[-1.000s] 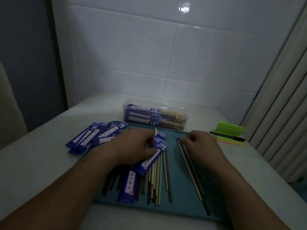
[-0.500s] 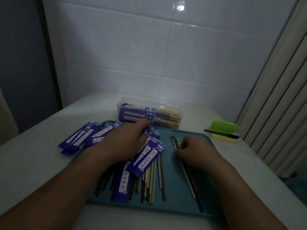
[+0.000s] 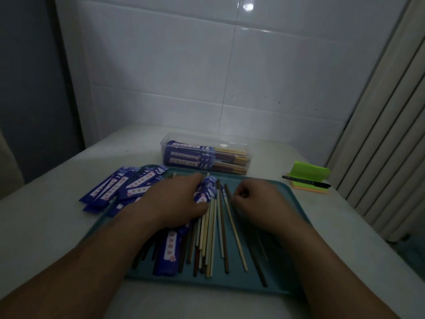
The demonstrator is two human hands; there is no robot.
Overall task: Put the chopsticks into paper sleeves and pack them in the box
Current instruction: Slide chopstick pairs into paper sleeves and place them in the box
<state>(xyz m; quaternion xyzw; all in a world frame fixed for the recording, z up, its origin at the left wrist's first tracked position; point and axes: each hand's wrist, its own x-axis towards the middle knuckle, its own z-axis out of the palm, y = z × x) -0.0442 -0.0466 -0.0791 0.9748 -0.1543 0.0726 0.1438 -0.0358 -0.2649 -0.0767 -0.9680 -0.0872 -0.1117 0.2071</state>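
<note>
Dimly lit, the head view takes in a pale table [image 3: 46,226] pushed against a white tiled wall [image 3: 207,77], with a dark grey wall [image 3: 27,88] at the left and a ribbed, vertically slatted panel [image 3: 386,134] at the right. One teal tray [image 3: 232,283] lies on the table before the person, and one clear plastic box [image 3: 167,140] stands just behind its far edge. In the box, sleeved pairs [image 3: 190,157] are stacked flat, with three blue layers showing through the front wall. Loose chopsticks [image 3: 211,238], well over a dozen in light and dark wood, lie fanned lengthwise across the tray; they overlap too much for an exact count. A pile of empty sleeves [image 3: 122,187], at least five, spills over the tray's far left corner onto the table, and one flat sleeve [image 3: 169,252] lies on the tray beside the left forearm. The left hand [image 3: 177,201] rests on the chopsticks with fingers and thumb curled round the bunched end of a blue paper sleeve [image 3: 205,192]. The right hand [image 3: 257,201] is curled, its fingertips touching the upper ends of two separate chopsticks, though I cannot tell whether it pinches them. Off to the right, one black pen [image 3: 305,181] lies across a pad of green sticky notes [image 3: 310,172]. Both forearms hide part of the tray.
</note>
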